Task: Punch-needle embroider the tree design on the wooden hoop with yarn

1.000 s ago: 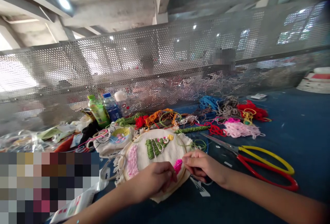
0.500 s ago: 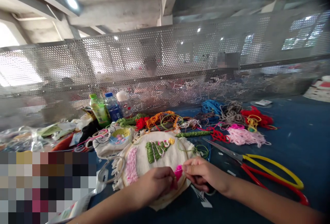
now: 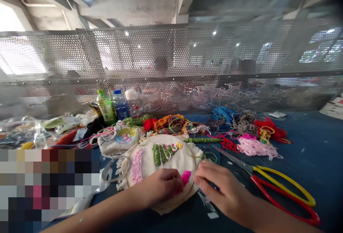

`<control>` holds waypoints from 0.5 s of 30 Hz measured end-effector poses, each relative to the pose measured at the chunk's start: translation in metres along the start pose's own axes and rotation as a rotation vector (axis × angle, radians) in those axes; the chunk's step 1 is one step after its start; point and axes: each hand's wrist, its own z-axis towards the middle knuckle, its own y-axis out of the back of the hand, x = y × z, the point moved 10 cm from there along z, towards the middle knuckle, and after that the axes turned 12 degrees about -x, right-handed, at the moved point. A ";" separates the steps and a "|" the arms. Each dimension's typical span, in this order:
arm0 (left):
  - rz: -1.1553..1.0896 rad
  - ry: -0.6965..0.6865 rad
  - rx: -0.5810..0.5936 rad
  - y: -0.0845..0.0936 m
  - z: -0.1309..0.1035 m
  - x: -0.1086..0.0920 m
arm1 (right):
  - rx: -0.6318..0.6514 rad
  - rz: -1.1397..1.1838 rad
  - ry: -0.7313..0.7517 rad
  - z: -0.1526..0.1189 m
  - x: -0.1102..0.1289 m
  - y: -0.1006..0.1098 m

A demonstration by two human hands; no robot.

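Note:
A round embroidery hoop [image 3: 175, 161] with white cloth lies in front of me. Its cloth bears a green stitched tree [image 3: 163, 154] with a yellow tip, a pale pink tufted band [image 3: 137, 167] at left and a bright pink stitched patch [image 3: 185, 178] at lower right. My left hand [image 3: 167, 183] rests over the lower part of the hoop, fingers curled in beside the bright pink patch; what they hold is hidden. Just off the hoop's right edge, my right hand [image 3: 218, 184] has thumb and forefinger pinched together. Anything between them is too small to make out.
Large scissors [image 3: 284, 186] with yellow and red handles lie at right, blades partly apart. Yarn heaps [image 3: 257, 147] line the back. Bottles [image 3: 120, 106] stand at back left before a perforated metal screen [image 3: 187, 54]. Another embroidered piece [image 3: 115, 145] sits left of the hoop.
My right hand has moved away from the bright pink patch to the hoop's right edge, and its back has turned upward. My left hand stays at about the same spot. The view has shifted slightly.

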 end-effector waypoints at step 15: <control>0.043 -0.038 0.020 -0.004 -0.003 -0.007 | 0.176 -0.252 0.162 -0.005 -0.018 -0.021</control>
